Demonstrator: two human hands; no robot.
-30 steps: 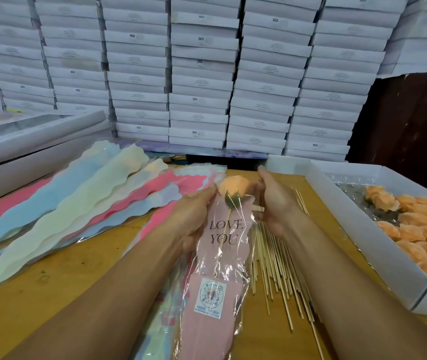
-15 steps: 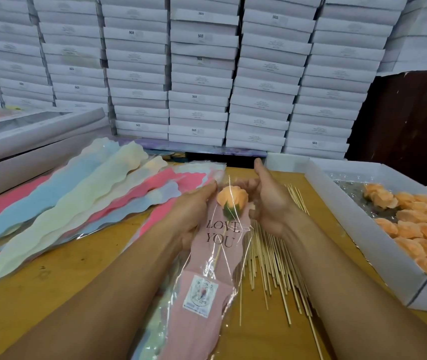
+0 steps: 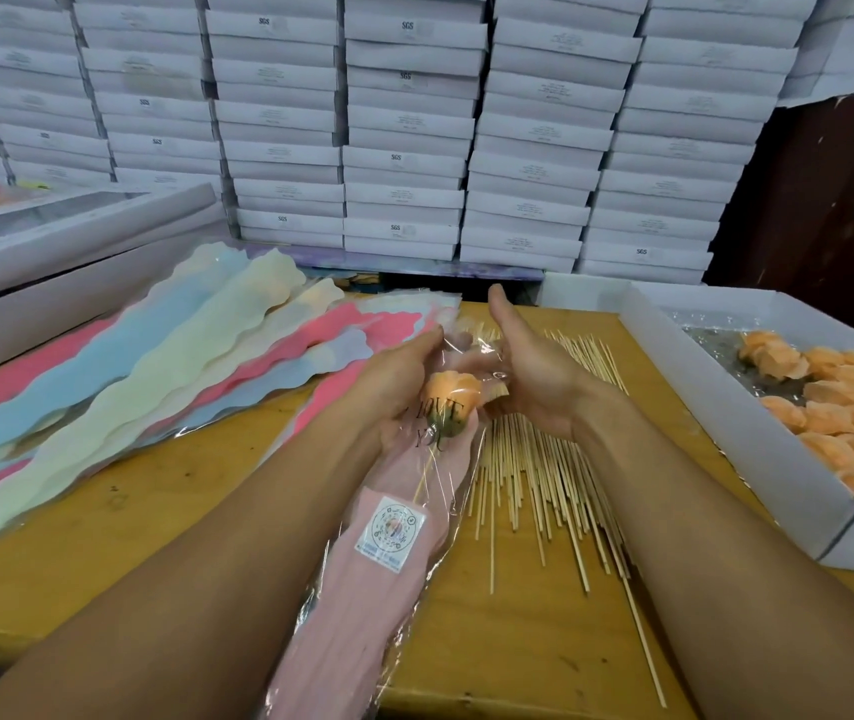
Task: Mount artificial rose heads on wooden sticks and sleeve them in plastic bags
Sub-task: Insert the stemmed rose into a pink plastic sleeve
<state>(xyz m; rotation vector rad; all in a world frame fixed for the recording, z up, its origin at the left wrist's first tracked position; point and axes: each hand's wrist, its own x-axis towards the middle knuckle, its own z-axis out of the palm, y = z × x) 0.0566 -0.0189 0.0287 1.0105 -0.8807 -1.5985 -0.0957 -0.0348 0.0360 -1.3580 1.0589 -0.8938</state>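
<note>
Since a second ago your orange fabric rose head (image 3: 450,394) has slid from the mouth of the pink-backed clear plastic sleeve bag (image 3: 388,558) down to the printed "LOVE YOU" lettering, and your right thumb has lifted to point away from you.

From the head camera, the only view you have: you are in the sleeving step, with the mounting of this flower apparently done, since its thin wooden stick (image 3: 426,472) shows through the film below the bloom, running toward the round label. Your left hand (image 3: 394,392) grips the bag's left side at the level of the rose, fingers curled round it from behind. Your right hand (image 3: 529,376) holds the upper right edge of the film, palm turned inward, thumb raised; its fingertips are hidden behind the plastic, so whether they pinch the film or only press it you cannot tell. The bag's lower end rests on the wooden table (image 3: 518,641), near its front edge.

Just right of the bag lies the loose heap of bare wooden skewers (image 3: 544,475), and beyond it the white cardboard tray (image 3: 716,433) of orange rose heads (image 3: 840,418) waits (plenty left). To your left, the fanned stack of pastel sleeve bags (image 3: 155,387) is within reach.

Your next move likely calls for seating the flower fully, smoothing the film's open top, then setting the finished stem aside without bending the stick
</note>
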